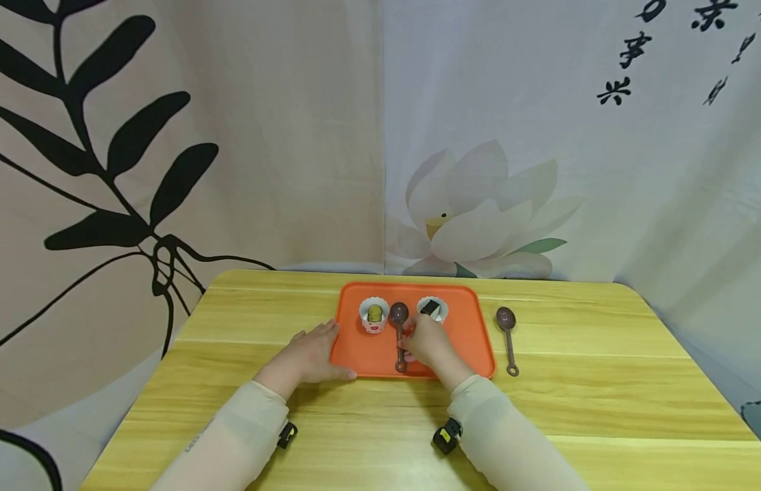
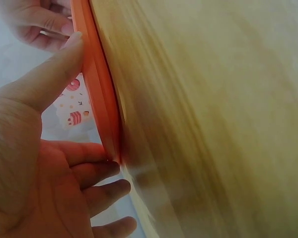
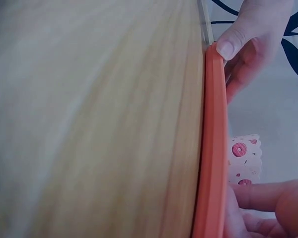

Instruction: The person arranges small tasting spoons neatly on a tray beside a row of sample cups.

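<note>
An orange tray [image 1: 362, 358] lies on the table with two small patterned paper cups on it. The left cup [image 1: 374, 326] contains a greenish-yellow piece; the right cup [image 1: 442, 305] has a black-and-white piece in it. Between them lies a brown spoon [image 1: 399, 314], bowl away from me. My right hand [image 1: 431, 341] pinches the spoon's handle from the right, fingers partly hidden. At the tray's front left corner, my left hand [image 1: 313, 353] rests with fingers fairly straight along the side and its thumb [image 2: 54, 74] against the front rim.
A second brown spoon [image 1: 506, 319] lies on the wooden table [image 1: 577, 409] just right of the tray. Behind the table hangs a printed curtain [image 1: 294, 136] with dark leaves and a pale flower. Dark cameras sit on both wrists.
</note>
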{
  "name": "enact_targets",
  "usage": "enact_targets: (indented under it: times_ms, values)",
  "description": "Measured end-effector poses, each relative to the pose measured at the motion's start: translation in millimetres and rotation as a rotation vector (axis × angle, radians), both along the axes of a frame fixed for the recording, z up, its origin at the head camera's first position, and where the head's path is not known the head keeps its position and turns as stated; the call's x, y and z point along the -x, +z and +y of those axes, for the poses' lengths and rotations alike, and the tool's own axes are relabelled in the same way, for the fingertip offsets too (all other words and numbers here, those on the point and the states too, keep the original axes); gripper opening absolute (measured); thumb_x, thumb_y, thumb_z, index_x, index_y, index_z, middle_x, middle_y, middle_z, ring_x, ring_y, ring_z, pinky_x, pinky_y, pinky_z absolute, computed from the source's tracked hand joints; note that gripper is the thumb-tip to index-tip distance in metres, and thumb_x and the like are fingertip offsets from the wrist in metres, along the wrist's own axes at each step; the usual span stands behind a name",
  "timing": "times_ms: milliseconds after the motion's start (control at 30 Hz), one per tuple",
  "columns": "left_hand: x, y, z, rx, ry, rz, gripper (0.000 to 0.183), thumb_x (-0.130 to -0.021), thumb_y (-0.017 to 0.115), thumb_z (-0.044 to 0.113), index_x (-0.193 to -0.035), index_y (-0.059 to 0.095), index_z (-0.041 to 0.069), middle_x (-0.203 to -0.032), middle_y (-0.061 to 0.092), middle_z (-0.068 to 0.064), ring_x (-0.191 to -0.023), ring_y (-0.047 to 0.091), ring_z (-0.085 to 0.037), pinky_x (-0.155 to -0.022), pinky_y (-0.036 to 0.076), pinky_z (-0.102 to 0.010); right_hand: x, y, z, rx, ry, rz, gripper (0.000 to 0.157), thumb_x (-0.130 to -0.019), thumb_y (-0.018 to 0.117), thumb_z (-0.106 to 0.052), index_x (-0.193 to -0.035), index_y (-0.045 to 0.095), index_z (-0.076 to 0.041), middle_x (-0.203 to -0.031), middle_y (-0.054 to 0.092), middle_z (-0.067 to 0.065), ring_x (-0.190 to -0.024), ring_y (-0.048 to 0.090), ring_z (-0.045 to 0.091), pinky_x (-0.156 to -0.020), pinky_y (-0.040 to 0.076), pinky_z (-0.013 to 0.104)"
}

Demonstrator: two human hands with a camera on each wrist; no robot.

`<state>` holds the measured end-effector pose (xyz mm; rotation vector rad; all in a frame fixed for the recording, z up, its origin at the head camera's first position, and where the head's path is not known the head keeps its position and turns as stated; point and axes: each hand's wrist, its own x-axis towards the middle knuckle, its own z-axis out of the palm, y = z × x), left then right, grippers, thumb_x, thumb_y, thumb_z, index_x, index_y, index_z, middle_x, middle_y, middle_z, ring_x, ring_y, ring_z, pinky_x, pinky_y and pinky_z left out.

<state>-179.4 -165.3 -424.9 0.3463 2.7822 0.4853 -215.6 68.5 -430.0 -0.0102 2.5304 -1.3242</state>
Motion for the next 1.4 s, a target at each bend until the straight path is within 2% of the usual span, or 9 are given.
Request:
enact_targets:
  times_ms: [933,1233,1400]
  values:
    - [1.8,-4.4,-1.4,0.000,-0.007,0.011,0.111,-0.078,0.078,0.061,-0.153,0.031,-0.006,-0.161,0.028,-0.020,-0.148,0.026,-0.037,-0.117,0.020,-0.061,-5.2,2.2,3.6,0.007,0.005,0.010,0.013,-0.091,0.069,0.003,-0.102,0.062,0.002,-0.086,0.060,0.012,-0.065,0.071,0.023,-0.060,0.060,0.033]
    - [0.6,-2.3,-1.3,-0.015,-0.003,-0.001,0.111,-0.078,0.078,0.060,-0.154,0.030,-0.005,-0.162,0.027,-0.020,-0.149,0.025,-0.037,-0.118,0.019,-0.061,-9.5,9.1,7.6,0.070,0.030,0.039,0.016,-0.092,0.064,0.006,-0.108,0.062,0.007,-0.085,0.067,0.015,-0.068,0.072,0.027,-0.062,0.061,0.034]
    - [0.3,-1.8,-1.1,-0.014,-0.002,0.000,0.110,-0.078,0.078,0.059,-0.154,0.030,-0.005,-0.162,0.027,-0.020,-0.149,0.025,-0.037,-0.118,0.019,-0.061,-12.6,13.7,11.1,0.073,0.023,0.059,0.019,-0.091,0.059,0.008,-0.109,0.064,0.005,-0.089,0.067,0.015,-0.068,0.071,0.025,-0.062,0.061,0.034]
